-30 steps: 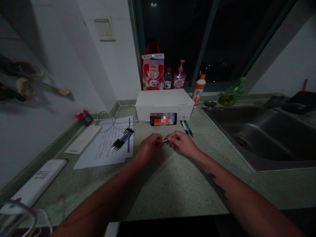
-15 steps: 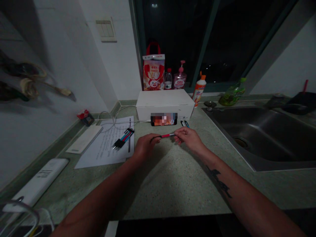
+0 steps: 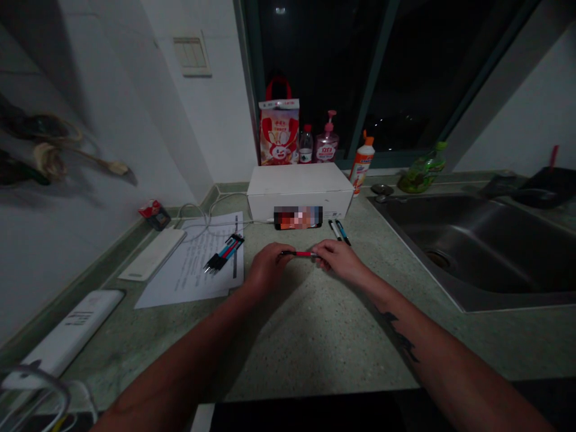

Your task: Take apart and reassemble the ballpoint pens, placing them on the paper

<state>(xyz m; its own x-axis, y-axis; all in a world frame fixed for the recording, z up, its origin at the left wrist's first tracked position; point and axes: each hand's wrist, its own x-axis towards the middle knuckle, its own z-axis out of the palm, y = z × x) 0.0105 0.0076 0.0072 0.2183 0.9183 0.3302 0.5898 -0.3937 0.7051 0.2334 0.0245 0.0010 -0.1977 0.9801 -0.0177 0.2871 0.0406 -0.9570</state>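
Red pen point(image 3: 304, 254) between both hands point(image 3: 266, 265) point(image 3: 336, 258); pink pump bottle point(image 3: 327, 144) reads 立白.

I pinch a red-barrelled pen point(image 3: 303, 254) level between my left hand point(image 3: 268, 265), at its dark end, and my right hand point(image 3: 339, 259), at its silvery end. Just beyond my grip, a phone point(image 3: 298, 218) stands before a white box point(image 3: 299, 179), and two pens point(image 3: 342, 231) lie just past my right hand. Left of my grip, more pens point(image 3: 224, 253) rest on printed paper point(image 3: 189, 281); a sink point(image 3: 477, 246) sits well to its right.

Grn speckled ctr point(image 3: 288, 354) holds wht box point(image 3: 297, 179), phone point(image 3: 298, 225), papers point(image 3: 184, 282) & 2 pens point(image 3: 342, 233).
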